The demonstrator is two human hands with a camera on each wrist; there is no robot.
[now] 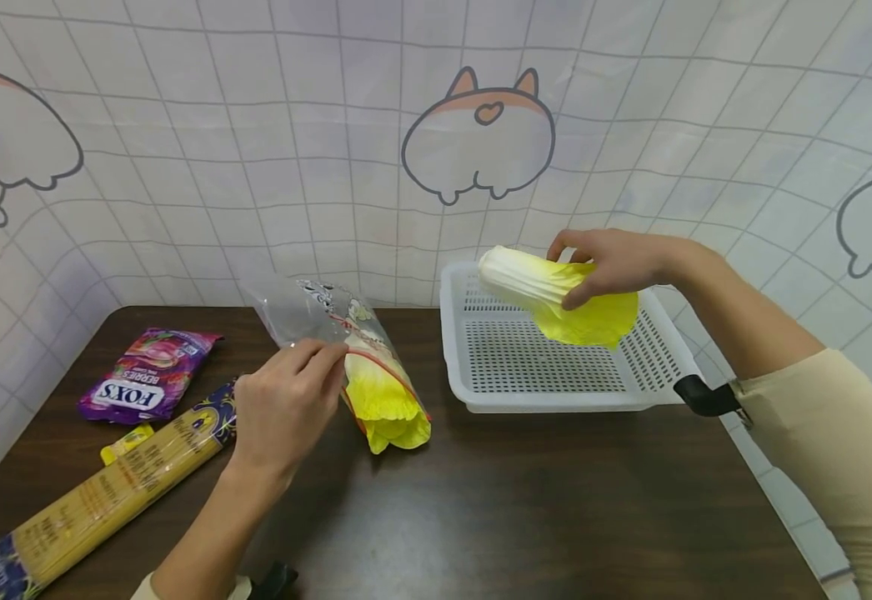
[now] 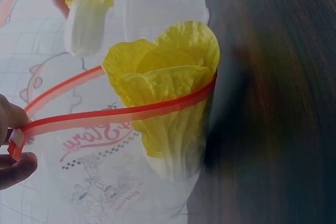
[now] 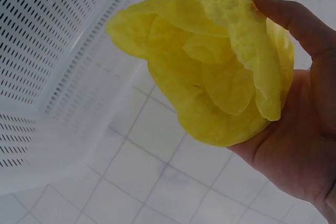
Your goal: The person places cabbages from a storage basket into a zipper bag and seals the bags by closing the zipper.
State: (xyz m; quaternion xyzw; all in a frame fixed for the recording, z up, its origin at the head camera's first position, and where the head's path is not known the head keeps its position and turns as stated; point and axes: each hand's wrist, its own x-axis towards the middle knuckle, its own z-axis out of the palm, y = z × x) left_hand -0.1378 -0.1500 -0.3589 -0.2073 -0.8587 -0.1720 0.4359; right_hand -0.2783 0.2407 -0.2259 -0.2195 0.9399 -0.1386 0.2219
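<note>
My right hand (image 1: 616, 262) grips a yellow-and-white napa cabbage (image 1: 518, 279) over the white perforated basket (image 1: 458, 379). In the right wrist view, thumb and palm lie round the cabbage's leaves (image 3: 210, 77). My left hand (image 1: 293, 408) pinches a corner of the red-edged mouth of a clear zip bag (image 1: 387, 321). Inside that bag lies a second napa cabbage (image 1: 387, 408), its leafy end at the opening. Seen from the left wrist, the red zip strip (image 2: 121, 114) spreads apart around the leaves, and the fingers (image 2: 18, 171) hold its end.
Left on the dark wooden table (image 1: 541, 500) lie a purple Fox's candy bag (image 1: 147, 375), a small yellow packet (image 1: 127, 443) and a long pack of noodles (image 1: 117, 492). Behind stands a white gridded wall cloth (image 1: 316, 167), close to the basket's far side.
</note>
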